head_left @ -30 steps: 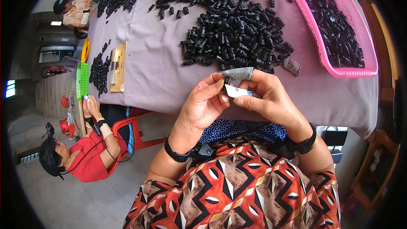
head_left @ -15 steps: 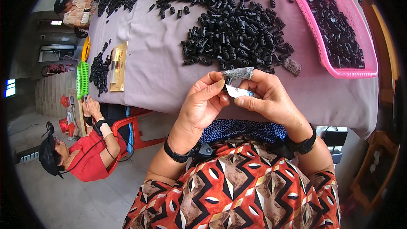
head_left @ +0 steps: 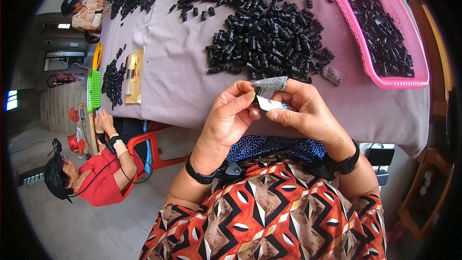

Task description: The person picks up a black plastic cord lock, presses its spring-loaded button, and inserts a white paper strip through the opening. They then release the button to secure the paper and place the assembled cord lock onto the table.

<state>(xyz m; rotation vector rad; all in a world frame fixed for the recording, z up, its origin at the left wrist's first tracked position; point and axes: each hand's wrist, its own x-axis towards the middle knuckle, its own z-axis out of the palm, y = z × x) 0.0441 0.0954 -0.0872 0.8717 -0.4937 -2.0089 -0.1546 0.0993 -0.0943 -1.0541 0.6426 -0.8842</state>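
Note:
Close to the table's near edge, my left hand [head_left: 224, 120] pinches a small black plastic part [head_left: 259, 91], mostly hidden by the fingers. My right hand [head_left: 313, 113] grips a flat white piece with a blue mark [head_left: 270, 104] between thumb and fingers; its tip meets the black part. What kind of tool the white piece is, I cannot tell. A grey knitted finger cover [head_left: 272, 84] sits over my right index finger. Just beyond my hands lies a heap of similar black cylindrical parts [head_left: 264, 41]. A second knitted finger cover [head_left: 332, 75] rests beside that heap.
A pink plastic basket [head_left: 370, 74] of black parts stands at the right on the cloth-covered table [head_left: 178, 77]. To the left are a yellow card pack [head_left: 137, 74], a small heap [head_left: 113, 82] and a green basket [head_left: 93, 91]. Two people sit along the left side.
My hands stay in nearly the same place, with the white piece and right fingertips shifted very slightly. The person in red at the left has moved their hands a little.

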